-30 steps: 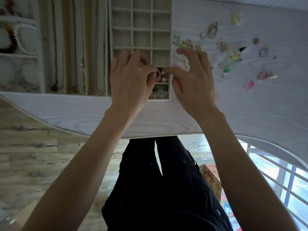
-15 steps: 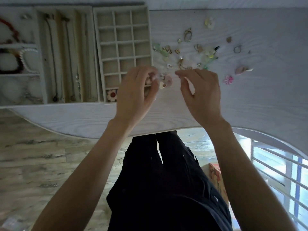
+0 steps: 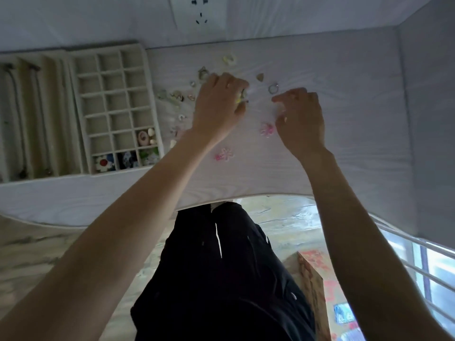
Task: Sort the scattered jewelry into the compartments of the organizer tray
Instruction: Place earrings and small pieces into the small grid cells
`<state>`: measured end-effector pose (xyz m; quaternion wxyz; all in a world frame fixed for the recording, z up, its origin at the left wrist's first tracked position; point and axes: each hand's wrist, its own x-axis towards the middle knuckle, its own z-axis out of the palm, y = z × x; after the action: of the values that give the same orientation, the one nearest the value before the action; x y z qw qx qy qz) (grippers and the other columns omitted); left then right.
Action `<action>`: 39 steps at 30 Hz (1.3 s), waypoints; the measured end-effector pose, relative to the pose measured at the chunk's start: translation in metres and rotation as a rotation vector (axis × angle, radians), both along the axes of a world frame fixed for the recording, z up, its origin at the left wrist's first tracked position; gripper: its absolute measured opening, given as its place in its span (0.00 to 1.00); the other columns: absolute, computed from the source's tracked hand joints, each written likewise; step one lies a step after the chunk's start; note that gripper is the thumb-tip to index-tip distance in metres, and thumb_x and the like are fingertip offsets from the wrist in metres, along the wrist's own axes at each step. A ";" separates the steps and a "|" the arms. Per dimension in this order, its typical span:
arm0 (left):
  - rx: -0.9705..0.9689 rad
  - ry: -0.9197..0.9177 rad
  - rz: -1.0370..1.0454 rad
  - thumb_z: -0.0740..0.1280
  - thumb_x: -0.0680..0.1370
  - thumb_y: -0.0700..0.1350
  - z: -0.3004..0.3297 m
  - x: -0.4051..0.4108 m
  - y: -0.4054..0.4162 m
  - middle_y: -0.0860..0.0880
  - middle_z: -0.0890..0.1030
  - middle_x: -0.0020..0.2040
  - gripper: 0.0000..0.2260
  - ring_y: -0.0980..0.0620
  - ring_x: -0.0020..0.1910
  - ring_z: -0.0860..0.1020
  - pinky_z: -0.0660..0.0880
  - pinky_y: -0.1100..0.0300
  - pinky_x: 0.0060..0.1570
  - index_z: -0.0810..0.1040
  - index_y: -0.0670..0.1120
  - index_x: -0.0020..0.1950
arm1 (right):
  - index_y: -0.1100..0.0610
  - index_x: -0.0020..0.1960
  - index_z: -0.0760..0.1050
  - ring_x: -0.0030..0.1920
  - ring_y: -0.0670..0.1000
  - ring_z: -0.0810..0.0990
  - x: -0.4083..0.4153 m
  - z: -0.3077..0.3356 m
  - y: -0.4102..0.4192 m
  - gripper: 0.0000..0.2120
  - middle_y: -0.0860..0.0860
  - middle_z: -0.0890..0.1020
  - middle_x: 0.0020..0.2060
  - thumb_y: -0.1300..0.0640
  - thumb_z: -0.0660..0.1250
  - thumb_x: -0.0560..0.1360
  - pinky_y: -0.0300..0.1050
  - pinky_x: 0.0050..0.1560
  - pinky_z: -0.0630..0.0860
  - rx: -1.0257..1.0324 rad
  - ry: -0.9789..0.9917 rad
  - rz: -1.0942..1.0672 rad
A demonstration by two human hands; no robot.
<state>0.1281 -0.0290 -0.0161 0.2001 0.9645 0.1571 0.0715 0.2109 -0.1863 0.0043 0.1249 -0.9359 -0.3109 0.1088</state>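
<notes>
The beige grid organizer tray [image 3: 152, 99] lies at the table's left. Its nearest row holds a red-and-white flower piece [image 3: 103, 162], a blue-and-white piece [image 3: 128, 158] and green pieces [image 3: 149, 153]; a pink piece [image 3: 143, 138] sits one cell farther back. Loose jewelry is scattered to the tray's right. My left hand [image 3: 218, 107] is over that scatter and pinches a small yellow-green piece [image 3: 239, 99]. My right hand [image 3: 299, 119] hovers with curled fingers beside a pink flower [image 3: 267, 129], below a ring [image 3: 273, 88]. What lies under its fingertips is blurred.
A long-slot tray with necklaces [image 3: 37, 114] lies left of the grid tray. Another pink flower [image 3: 224, 153] sits near the table's front edge. A wall with a socket [image 3: 199, 11] bounds the back, a side wall the right. A printed box [image 3: 317, 279] stands on the floor.
Both hands have left the tray's near right corner and travelled right into the scattered pieces. My left hand has closed on a yellow-green piece. The camera view has tilted up.
</notes>
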 end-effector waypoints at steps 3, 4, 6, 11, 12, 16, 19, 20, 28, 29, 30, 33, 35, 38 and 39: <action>-0.053 0.033 -0.140 0.67 0.75 0.44 0.002 0.013 -0.020 0.43 0.79 0.55 0.15 0.41 0.56 0.73 0.68 0.52 0.54 0.78 0.44 0.61 | 0.52 0.62 0.74 0.60 0.56 0.69 0.010 -0.006 -0.016 0.21 0.54 0.71 0.62 0.68 0.63 0.73 0.45 0.56 0.68 -0.094 0.028 -0.066; -0.074 0.061 -0.173 0.67 0.75 0.45 0.000 0.017 -0.029 0.43 0.78 0.55 0.15 0.41 0.56 0.73 0.67 0.52 0.54 0.78 0.44 0.61 | 0.52 0.61 0.75 0.58 0.56 0.71 0.010 -0.010 -0.021 0.19 0.54 0.72 0.60 0.66 0.64 0.73 0.44 0.54 0.68 -0.072 0.050 -0.093; -0.089 0.130 -0.194 0.67 0.75 0.47 -0.008 0.024 -0.045 0.44 0.78 0.55 0.15 0.42 0.57 0.72 0.66 0.53 0.56 0.77 0.46 0.61 | 0.54 0.55 0.78 0.52 0.56 0.75 0.008 -0.019 -0.028 0.11 0.54 0.76 0.54 0.62 0.66 0.74 0.44 0.48 0.69 0.065 0.096 -0.145; -0.108 0.120 -0.049 0.64 0.77 0.50 -0.014 0.036 -0.065 0.46 0.80 0.53 0.11 0.44 0.55 0.74 0.64 0.55 0.56 0.80 0.48 0.56 | 0.56 0.48 0.81 0.38 0.50 0.77 0.008 -0.027 -0.030 0.05 0.53 0.80 0.43 0.60 0.67 0.73 0.45 0.44 0.74 0.293 0.182 -0.236; -0.135 0.114 -0.015 0.64 0.77 0.50 -0.014 0.037 -0.063 0.47 0.80 0.52 0.11 0.45 0.54 0.75 0.64 0.56 0.55 0.80 0.48 0.55 | 0.56 0.47 0.80 0.38 0.48 0.77 0.007 -0.025 -0.030 0.05 0.52 0.80 0.43 0.60 0.67 0.73 0.46 0.44 0.76 0.324 0.208 -0.232; -0.374 0.030 0.058 0.67 0.77 0.48 0.002 0.020 -0.048 0.50 0.82 0.50 0.08 0.52 0.51 0.76 0.65 0.64 0.52 0.80 0.47 0.53 | 0.57 0.47 0.79 0.39 0.42 0.77 -0.006 -0.003 -0.025 0.04 0.51 0.81 0.43 0.62 0.66 0.74 0.32 0.42 0.74 0.529 0.317 -0.192; -0.722 -0.038 0.051 0.66 0.78 0.47 0.022 -0.013 -0.036 0.55 0.82 0.49 0.07 0.62 0.49 0.77 0.66 0.75 0.46 0.76 0.49 0.55 | 0.57 0.48 0.79 0.43 0.42 0.79 -0.025 0.023 -0.009 0.04 0.49 0.81 0.43 0.62 0.67 0.74 0.32 0.45 0.75 0.636 0.365 -0.110; -0.809 -0.070 0.100 0.67 0.78 0.48 0.027 -0.031 -0.029 0.57 0.81 0.47 0.06 0.64 0.47 0.78 0.67 0.75 0.44 0.76 0.52 0.53 | 0.55 0.48 0.78 0.43 0.43 0.80 -0.035 0.029 0.003 0.04 0.48 0.81 0.43 0.61 0.68 0.74 0.33 0.46 0.76 0.661 0.408 -0.081; -1.044 -0.270 0.547 0.71 0.75 0.40 0.042 -0.148 0.026 0.55 0.83 0.40 0.04 0.56 0.41 0.80 0.75 0.64 0.40 0.79 0.49 0.47 | 0.54 0.45 0.76 0.37 0.47 0.82 -0.100 0.027 0.082 0.07 0.47 0.81 0.39 0.62 0.72 0.71 0.40 0.41 0.77 0.662 0.748 0.024; -0.967 -0.292 0.568 0.71 0.75 0.39 0.038 -0.162 0.036 0.54 0.83 0.41 0.05 0.56 0.43 0.81 0.76 0.63 0.42 0.80 0.49 0.48 | 0.53 0.44 0.76 0.38 0.48 0.82 -0.111 0.022 0.095 0.07 0.48 0.81 0.39 0.61 0.72 0.71 0.42 0.42 0.78 0.637 0.761 0.059; -0.883 -0.285 0.574 0.70 0.76 0.39 0.034 -0.175 0.047 0.52 0.83 0.43 0.06 0.56 0.44 0.82 0.77 0.63 0.44 0.80 0.49 0.49 | 0.52 0.44 0.76 0.39 0.49 0.82 -0.120 0.017 0.106 0.07 0.50 0.82 0.40 0.61 0.72 0.71 0.45 0.43 0.79 0.611 0.775 0.097; -0.601 -0.173 0.493 0.68 0.77 0.42 0.025 -0.202 0.081 0.50 0.82 0.48 0.05 0.56 0.46 0.81 0.76 0.66 0.46 0.82 0.46 0.51 | 0.53 0.44 0.78 0.41 0.48 0.81 -0.144 0.000 0.135 0.07 0.51 0.82 0.42 0.64 0.70 0.72 0.45 0.46 0.79 0.551 0.737 0.180; -0.465 -0.114 0.396 0.67 0.78 0.46 0.023 -0.207 0.099 0.53 0.81 0.48 0.07 0.57 0.46 0.79 0.72 0.70 0.46 0.83 0.46 0.51 | 0.52 0.45 0.79 0.40 0.47 0.80 -0.152 -0.006 0.147 0.05 0.49 0.80 0.41 0.61 0.69 0.72 0.43 0.44 0.78 0.513 0.645 0.214; -0.309 -0.009 0.245 0.65 0.78 0.49 0.019 -0.205 0.125 0.52 0.82 0.46 0.08 0.54 0.46 0.77 0.67 0.68 0.46 0.83 0.51 0.51 | 0.56 0.47 0.81 0.39 0.46 0.74 -0.161 -0.011 0.162 0.04 0.48 0.76 0.41 0.60 0.69 0.73 0.31 0.42 0.70 0.448 0.502 0.233; -0.275 0.019 0.200 0.65 0.77 0.49 0.018 -0.204 0.132 0.51 0.82 0.47 0.08 0.52 0.47 0.77 0.66 0.66 0.47 0.83 0.51 0.52 | 0.57 0.47 0.81 0.39 0.45 0.73 -0.164 -0.012 0.165 0.05 0.48 0.74 0.42 0.61 0.69 0.73 0.29 0.41 0.67 0.429 0.476 0.219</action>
<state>-0.0758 0.1034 0.0024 0.3207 0.9081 0.2627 0.0596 0.0471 -0.0213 -0.0079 0.3755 -0.7978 -0.3873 0.2692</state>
